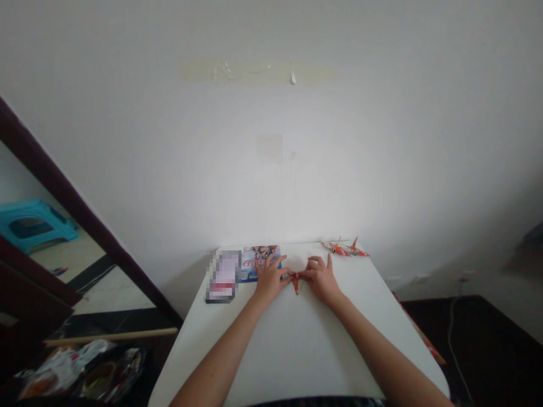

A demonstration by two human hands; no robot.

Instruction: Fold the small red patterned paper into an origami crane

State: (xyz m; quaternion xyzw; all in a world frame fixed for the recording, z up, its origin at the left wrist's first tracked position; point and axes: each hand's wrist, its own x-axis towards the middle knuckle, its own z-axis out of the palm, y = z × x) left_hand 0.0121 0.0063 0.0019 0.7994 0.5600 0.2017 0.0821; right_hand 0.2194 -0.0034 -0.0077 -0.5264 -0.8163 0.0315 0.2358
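Note:
A small piece of red patterned folded paper (296,286) is pinched between my hands over the middle of the white table (292,345). My left hand (270,277) grips its left side with thumb and index finger, the other fingers spread over a blue printed packet. From the other side my right hand (321,278) pinches the paper's upper right, its remaining fingers raised. The paper's pointed end hangs toward me; its upper part is partly hidden by my fingertips. Two folded paper cranes (347,247) in similar red and white paper lie at the table's back right.
A blue packet (249,275) with printed figures lies behind my left hand. Left of it is a phone-like slab (224,277), blurred out. A white wall (314,192) rises behind the table. Bags (63,370) sit on the floor at left, and a cable (452,333) hangs at right.

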